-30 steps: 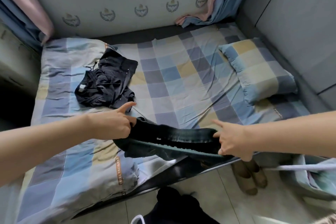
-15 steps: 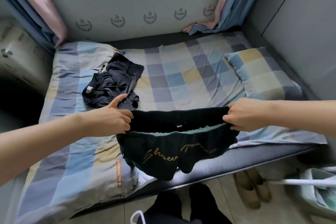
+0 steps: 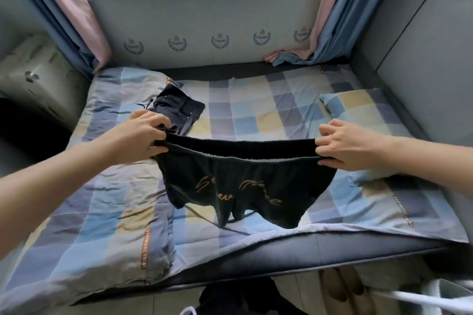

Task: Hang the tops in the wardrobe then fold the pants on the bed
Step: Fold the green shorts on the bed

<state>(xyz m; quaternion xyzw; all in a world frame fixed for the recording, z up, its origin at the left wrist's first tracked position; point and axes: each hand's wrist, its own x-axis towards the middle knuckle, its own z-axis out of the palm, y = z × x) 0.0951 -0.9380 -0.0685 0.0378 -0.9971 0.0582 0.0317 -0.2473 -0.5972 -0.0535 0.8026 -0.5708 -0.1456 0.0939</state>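
I hold a pair of black pants (image 3: pixel 240 184) with gold script lettering stretched out by the waistband above the bed (image 3: pixel 256 115). My left hand (image 3: pixel 143 135) grips the waistband's left end and my right hand (image 3: pixel 343 146) grips its right end. The legs hang bunched and touch the checked sheet near the front edge. A second dark garment (image 3: pixel 179 107) lies crumpled on the bed behind my left hand, partly hidden by it.
A checked pillow (image 3: pixel 358 107) lies at the right, a folded checked quilt (image 3: pixel 84 225) at the left front. Curtains (image 3: pixel 76 15) hang beside the window. Slippers (image 3: pixel 343 289) and a dark item (image 3: pixel 238 299) sit on the floor by the bed's front edge.
Both hands have lifted the pants off the bed's edge and spread the waistband wide, carrying it further over the bed. The view has tilted upward toward the window.
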